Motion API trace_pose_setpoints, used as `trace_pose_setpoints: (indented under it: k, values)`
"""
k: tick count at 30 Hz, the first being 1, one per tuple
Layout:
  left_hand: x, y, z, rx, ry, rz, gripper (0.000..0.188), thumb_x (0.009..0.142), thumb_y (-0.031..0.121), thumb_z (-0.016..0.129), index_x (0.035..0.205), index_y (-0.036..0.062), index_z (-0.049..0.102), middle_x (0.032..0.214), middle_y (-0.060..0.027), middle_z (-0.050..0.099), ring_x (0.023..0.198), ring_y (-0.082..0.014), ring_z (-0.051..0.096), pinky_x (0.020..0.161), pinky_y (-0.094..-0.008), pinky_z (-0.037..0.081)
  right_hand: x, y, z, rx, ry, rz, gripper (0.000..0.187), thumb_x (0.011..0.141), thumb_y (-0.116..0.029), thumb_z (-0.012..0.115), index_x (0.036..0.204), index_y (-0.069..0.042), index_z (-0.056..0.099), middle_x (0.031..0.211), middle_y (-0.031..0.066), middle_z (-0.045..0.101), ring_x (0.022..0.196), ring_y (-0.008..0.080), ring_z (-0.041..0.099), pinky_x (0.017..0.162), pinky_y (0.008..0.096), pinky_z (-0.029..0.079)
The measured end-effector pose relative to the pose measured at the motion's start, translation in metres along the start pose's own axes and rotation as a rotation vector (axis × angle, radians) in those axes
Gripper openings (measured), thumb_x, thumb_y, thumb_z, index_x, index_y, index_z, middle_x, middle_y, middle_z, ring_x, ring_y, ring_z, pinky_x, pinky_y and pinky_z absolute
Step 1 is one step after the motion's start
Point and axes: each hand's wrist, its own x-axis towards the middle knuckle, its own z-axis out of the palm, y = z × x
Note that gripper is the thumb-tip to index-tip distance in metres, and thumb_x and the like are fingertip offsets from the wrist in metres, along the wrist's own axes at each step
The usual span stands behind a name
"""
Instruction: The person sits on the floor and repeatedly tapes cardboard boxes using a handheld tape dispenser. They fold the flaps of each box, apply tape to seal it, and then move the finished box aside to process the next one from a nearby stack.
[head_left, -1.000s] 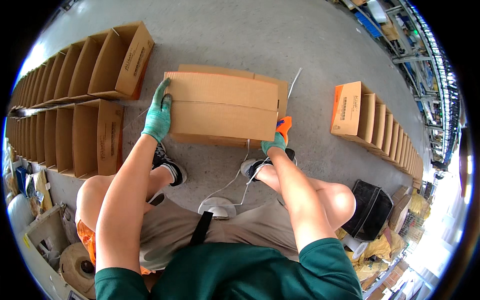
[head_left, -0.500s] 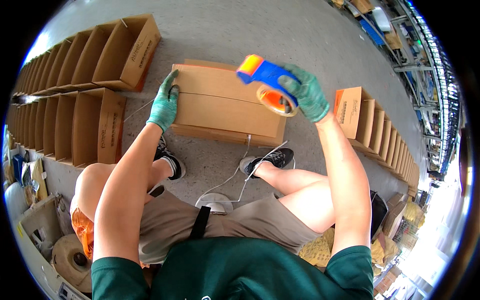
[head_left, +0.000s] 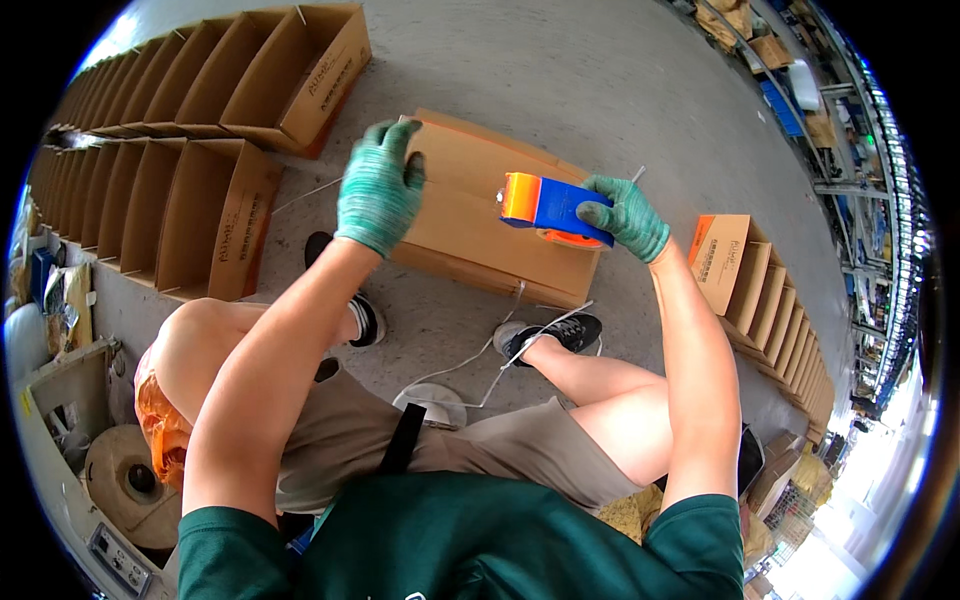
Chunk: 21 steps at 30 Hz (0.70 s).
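A brown cardboard box (head_left: 480, 195) with its top flaps closed lies on the floor before my feet, slightly askew. My right hand (head_left: 628, 215), in a green glove, is wrapped round a blue and orange tape dispenser (head_left: 560, 205) and holds it above the right part of the box. A tape roll shows in part under the dispenser. Over the left end of the box is my gloved left hand (head_left: 380, 190), its thumb apart from the fingers and nothing visible in it. Whether it touches the cardboard I cannot tell.
Two rows of open cardboard boxes (head_left: 240, 215) stand at the left. Another row (head_left: 725, 265) runs along the right. A white strap (head_left: 500, 375) trails by my shoes to a round white base (head_left: 432, 400). Shelving (head_left: 835, 180) lines the far right; a machine with a reel (head_left: 135, 480) stands lower left.
The box has turned clockwise, its right end coming nearer. My left hand has moved right and left its grip on the box's side. The tape dispenser has come lower and levelled out.
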Motion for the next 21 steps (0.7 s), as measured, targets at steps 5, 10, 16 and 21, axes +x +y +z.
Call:
trace_pose_setpoints:
  k: [5,10,16,21]
  values:
    - [-0.016,0.048,0.006,-1.058,-0.759,-1.221,0.062,0.102,0.058,0.042,0.120,0.0005,0.055,0.091,-0.0194,0.068,0.072,-0.0254,0.067,0.065,-0.0408,0.056,-0.002,0.003,-0.001,0.067,-0.025,0.066,0.046,0.080,-0.050,0.081,0.092,-0.008,0.069,0.067,-0.0035,0.058,0.055,0.0048,0.052,0.047,0.0220,0.040]
    - [-0.024,0.075,0.036,-1.390,-0.782,-1.388,0.072,0.098,0.068,0.039,0.117,0.0010,0.058,0.094,-0.0156,0.069,0.077,-0.0285,0.069,0.067,-0.0421,0.056,-0.002,0.006,-0.002,0.090,-0.029,0.066,0.044,0.080,-0.050,0.081,0.088,-0.007,0.069,0.066,-0.0038,0.059,0.056,0.0045,0.053,0.049,0.0214,0.041]
    - [-0.032,0.095,0.056,-1.468,-0.438,-1.214,0.036,0.106,0.041,0.045,0.118,0.0107,0.060,0.093,-0.0066,0.070,0.072,-0.0184,0.069,0.059,-0.0334,0.055,-0.003,0.001,-0.002,0.022,-0.013,0.074,0.047,0.080,-0.052,0.080,0.088,-0.007,0.069,0.068,-0.0029,0.060,0.058,0.0048,0.053,0.051,0.0219,0.042]
    - [-0.032,0.082,0.062,-0.686,-0.137,-0.781,0.025,0.103,0.027,0.053,0.103,0.0046,0.063,0.092,-0.0191,0.069,0.070,-0.0331,0.066,0.063,-0.0409,0.052,0.002,-0.017,0.002,-0.119,-0.098,0.125,0.053,0.079,-0.055,0.079,0.092,-0.004,0.069,0.072,-0.0020,0.061,0.064,0.0064,0.055,0.057,0.0252,0.045]
